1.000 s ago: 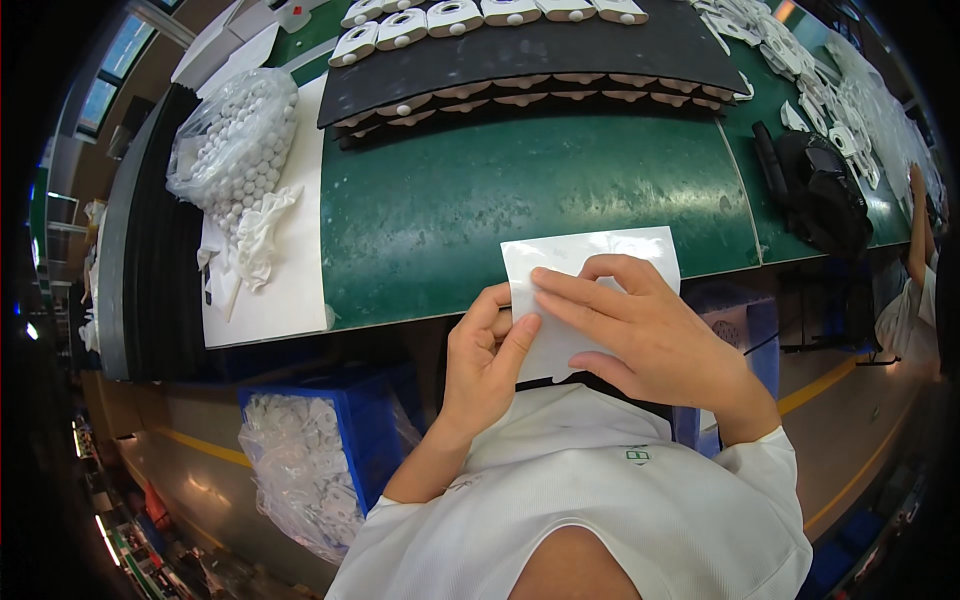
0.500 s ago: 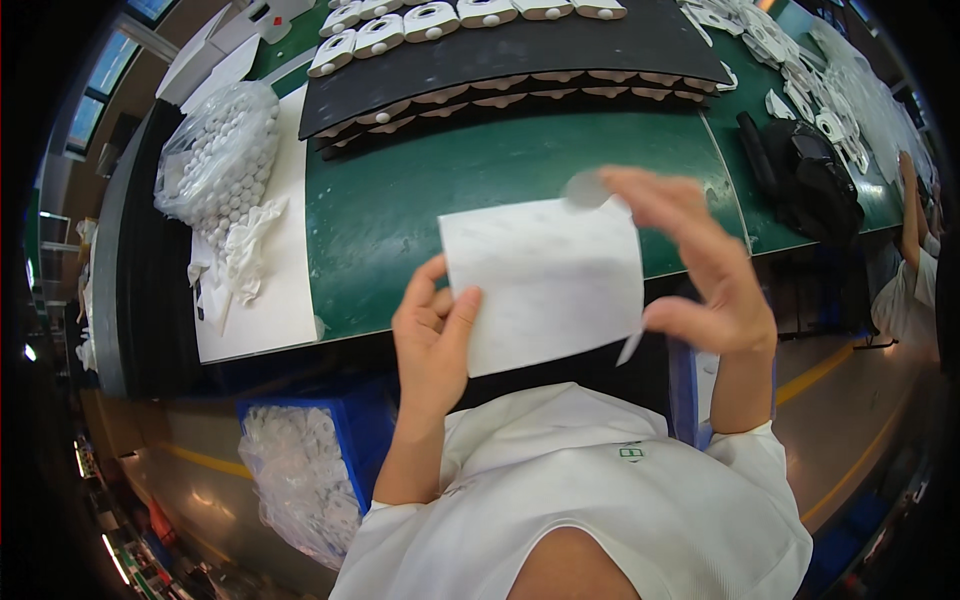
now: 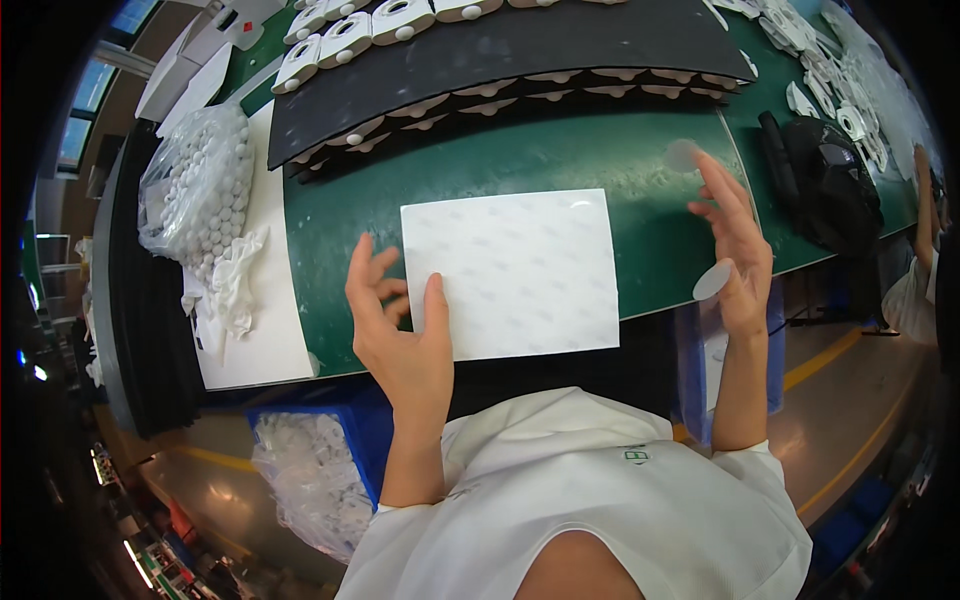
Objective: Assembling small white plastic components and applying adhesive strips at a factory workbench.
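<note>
A white rectangular sheet point(image 3: 515, 275) lies over the near edge of the green table, its front part sticking out past that edge. At its left side is my left hand point(image 3: 405, 320), fingers spread and thumb lying over the sheet's edge, not gripping it. Off to the right of the sheet, my right hand point(image 3: 738, 240) is raised with fingers apart. A translucent round disc point(image 3: 681, 156) clings to its index fingertip, and a second translucent disc point(image 3: 712, 281) sits on its thumb tip.
Black boards point(image 3: 510, 75) layered with white parts stand at the table's back. A plastic bag of white balls point(image 3: 200, 185) and crumpled white gloves point(image 3: 240, 285) lie left. A black bag point(image 3: 825, 185) stands right. Below left is a blue bin point(image 3: 365, 440); another person's arm point(image 3: 925, 200) shows far right.
The sheet has gone from being held in my left hand to lying on the table edge. My left hand has loosened and spread; my right hand has moved right, away from the sheet.
</note>
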Demonstrator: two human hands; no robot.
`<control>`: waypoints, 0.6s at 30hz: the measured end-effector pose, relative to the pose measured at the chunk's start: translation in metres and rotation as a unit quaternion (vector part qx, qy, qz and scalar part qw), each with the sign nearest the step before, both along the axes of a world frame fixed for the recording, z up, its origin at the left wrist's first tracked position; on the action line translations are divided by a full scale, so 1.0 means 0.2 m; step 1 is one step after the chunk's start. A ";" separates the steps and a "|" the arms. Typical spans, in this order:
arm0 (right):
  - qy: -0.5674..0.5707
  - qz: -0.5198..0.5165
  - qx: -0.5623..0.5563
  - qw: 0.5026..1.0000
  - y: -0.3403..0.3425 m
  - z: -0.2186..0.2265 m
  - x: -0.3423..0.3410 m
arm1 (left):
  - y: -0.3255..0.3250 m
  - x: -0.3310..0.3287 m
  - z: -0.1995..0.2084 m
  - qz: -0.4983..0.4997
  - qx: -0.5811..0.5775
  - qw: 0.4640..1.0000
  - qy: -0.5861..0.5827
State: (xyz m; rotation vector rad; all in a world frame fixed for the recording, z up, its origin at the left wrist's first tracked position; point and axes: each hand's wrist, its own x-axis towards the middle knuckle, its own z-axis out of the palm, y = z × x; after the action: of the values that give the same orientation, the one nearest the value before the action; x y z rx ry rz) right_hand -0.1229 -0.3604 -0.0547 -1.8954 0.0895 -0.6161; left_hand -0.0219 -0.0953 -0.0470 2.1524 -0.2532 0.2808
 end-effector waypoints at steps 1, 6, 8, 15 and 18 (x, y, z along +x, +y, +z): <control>-0.012 0.007 0.009 1.000 -0.01 -0.01 0.01 | 0.00 0.01 0.00 -0.006 0.059 0.995 -0.082; 0.000 -0.006 0.034 0.999 -0.04 -0.04 0.01 | 0.12 -0.01 0.01 -0.112 0.147 0.956 -0.227; 0.006 0.002 0.033 0.999 -0.04 -0.04 0.02 | 0.17 -0.06 -0.01 -0.202 0.106 0.948 -0.224; 0.037 0.012 0.015 0.999 -0.03 0.00 0.02 | 0.10 -0.08 -0.07 -0.386 0.225 0.865 -0.228; 0.041 0.011 0.017 0.999 -0.03 -0.01 0.02 | 0.11 -0.06 -0.04 -0.392 0.197 0.865 -0.241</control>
State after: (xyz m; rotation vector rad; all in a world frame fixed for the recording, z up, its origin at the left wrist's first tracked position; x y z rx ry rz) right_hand -0.1189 -0.3671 -0.0575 -1.8872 0.1313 -0.5190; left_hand -0.0331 -0.0729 -0.0556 2.1275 -1.5432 0.2969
